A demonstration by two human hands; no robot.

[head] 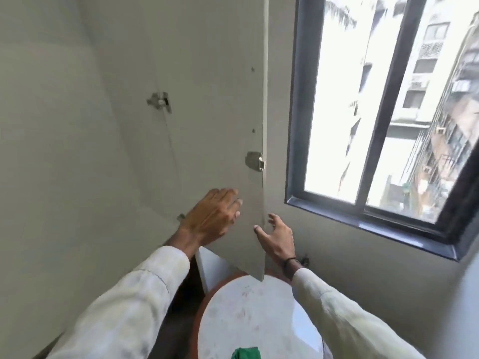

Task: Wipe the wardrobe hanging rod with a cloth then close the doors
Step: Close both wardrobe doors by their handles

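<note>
A grey wardrobe door (223, 104) stands swung out, its inner face towards me, with a metal lock (255, 161) by its free edge and a hinge (159, 101) further left. My left hand (212, 216) lies flat against the door's inner face, fingers together. My right hand (277, 237) is at the door's free edge, fingers spread, thumb touching the panel. A green cloth (246, 353) lies on the round white table (248, 320) below, in neither hand. The hanging rod is not in view.
A dark-framed window (375, 125) fills the wall on the right, its sill (363, 224) close to my right hand. The closed grey wardrobe front (51, 151) takes up the left side. The table sits directly under the door's lower corner.
</note>
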